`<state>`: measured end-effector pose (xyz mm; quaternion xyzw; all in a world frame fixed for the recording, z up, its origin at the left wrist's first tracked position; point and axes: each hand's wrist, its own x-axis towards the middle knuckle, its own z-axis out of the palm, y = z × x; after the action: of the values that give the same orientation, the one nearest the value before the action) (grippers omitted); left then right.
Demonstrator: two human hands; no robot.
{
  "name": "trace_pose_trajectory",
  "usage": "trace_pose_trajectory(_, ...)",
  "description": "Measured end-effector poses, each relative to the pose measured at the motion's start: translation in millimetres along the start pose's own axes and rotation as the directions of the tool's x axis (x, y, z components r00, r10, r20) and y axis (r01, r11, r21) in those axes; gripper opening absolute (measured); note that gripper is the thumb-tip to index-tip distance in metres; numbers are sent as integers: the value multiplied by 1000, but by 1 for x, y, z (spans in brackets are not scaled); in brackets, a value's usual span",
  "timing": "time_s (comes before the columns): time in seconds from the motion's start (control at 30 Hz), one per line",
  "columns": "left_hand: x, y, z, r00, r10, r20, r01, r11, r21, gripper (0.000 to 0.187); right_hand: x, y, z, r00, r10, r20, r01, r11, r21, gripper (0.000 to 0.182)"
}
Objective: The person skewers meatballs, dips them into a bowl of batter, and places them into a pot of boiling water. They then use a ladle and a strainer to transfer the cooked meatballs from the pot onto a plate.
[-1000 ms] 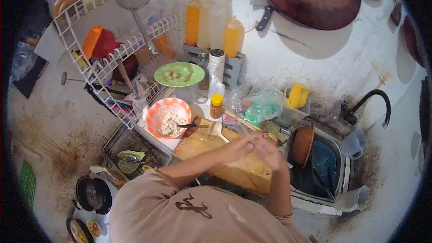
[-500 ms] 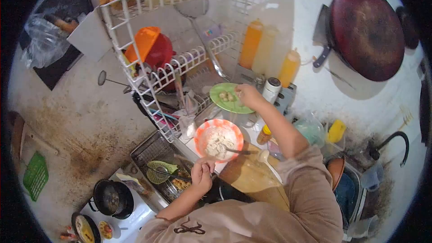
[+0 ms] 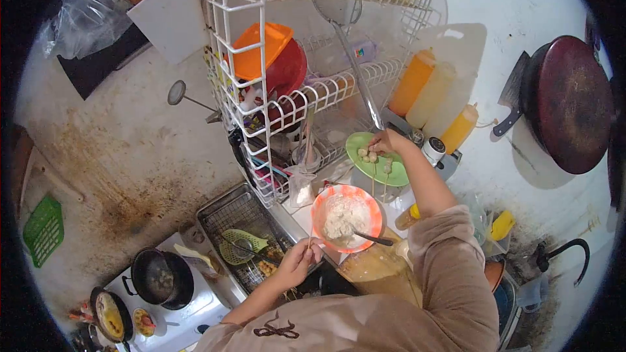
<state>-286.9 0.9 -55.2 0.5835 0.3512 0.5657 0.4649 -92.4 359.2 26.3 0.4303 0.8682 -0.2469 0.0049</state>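
Note:
A green plate (image 3: 396,176) holds several small pale balls (image 3: 372,155), some on thin sticks. My right hand (image 3: 389,143) reaches over the plate's upper edge, its fingers closed at the balls. Nearer to me stands an orange-and-white bowl (image 3: 373,210) with a pale, wet mixture (image 3: 345,217) and a dark-handled spoon (image 3: 372,238) resting in it. Just left of the bowl's lower edge is my left hand (image 3: 300,261), fingers pinched around what looks like a thin stick (image 3: 309,245).
A white wire rack (image 3: 267,91) rises beyond the bowl. Left are a fryer basket (image 3: 228,212) with a green strainer (image 3: 238,248), a black pot (image 3: 160,278) and a pan (image 3: 111,316). Bottles (image 3: 413,81) stand behind the plate; a wok (image 3: 570,104) hangs right.
The view has shifted, so most things appear lower and further right. Sticks on the plate now show clearly, and my right hand has moved in over the balls.

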Motion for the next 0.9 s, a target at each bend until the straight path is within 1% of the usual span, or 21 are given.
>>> trace_pose_trajectory(0.03,4,-3,3,998,23,-65,-20,998,54,24,-3,-1,0,989,42,-144,-42,999,-1,18)
trace_pose_trajectory(0.07,7,-1,5,997,-27,-73,32,997,68,24,-6,-1,2,955,81,-285,-83,997,6,16)
trace_pose_trajectory(0.1,10,4,7,994,-78,-80,84,993,82,24,-11,-2,4,900,119,-421,-122,992,19,14)
trace_pose_trajectory(0.13,13,7,9,988,-128,-85,136,986,94,25,-16,-2,5,877,115,-466,-41,985,166,15)
trace_pose_trajectory(0.2,20,9,15,993,-4,-118,24,985,168,29,-32,-4,8,821,136,-555,139,894,426,16)
trace_pose_trajectory(0.23,23,9,18,990,60,-131,-32,978,207,32,-52,-25,9,809,122,-575,276,784,555,19)
trace_pose_trajectory(0.27,25,10,20,985,108,-134,-73,967,242,31,-77,-55,11,794,110,-597,404,639,655,21)
trace_pose_trajectory(0.33,31,11,25,967,213,-141,-160,936,314,30,-124,-95,20,804,117,-583,503,387,772,25)
trace_pose_trajectory(0.4,34,19,30,971,195,-140,-144,941,307,32,-159,-122,35,794,145,-590,555,221,802,25)
trace_pose_trajectory(0.47,34,25,37,975,185,-127,-140,944,299,32,-183,-130,48,800,132,-586,567,155,809,25)
trace_pose_trajectory(0.5,35,33,40,982,162,-102,-126,948,293,36,-192,-133,52,802,128,-583,572,118,812,25)
trace_pose_trajectory(0.6,37,41,49,973,223,-62,-193,929,315,36,-212,-141,54,757,142,-638,611,191,768,24)
trace_pose_trajectory(0.63,37,44,52,975,214,-59,-188,937,294,36,-218,-145,53,749,181,-638,608,194,770,22)
trace_pose_trajectory(0.73,36,46,59,971,230,-70,-200,934,297,33,-228,-142,54,725,163,-669,645,179,743,19)
trace_pose_trajectory(0.83,33,47,62,962,268,-49,-240,918,316,33,-238,-143,54,695,159,-701,675,194,712,22)
trace_pose_trajectory(0.9,30,49,64,964,264,-24,-242,915,324,38,-242,-140,57,680,165,-715,667,267,696,21)
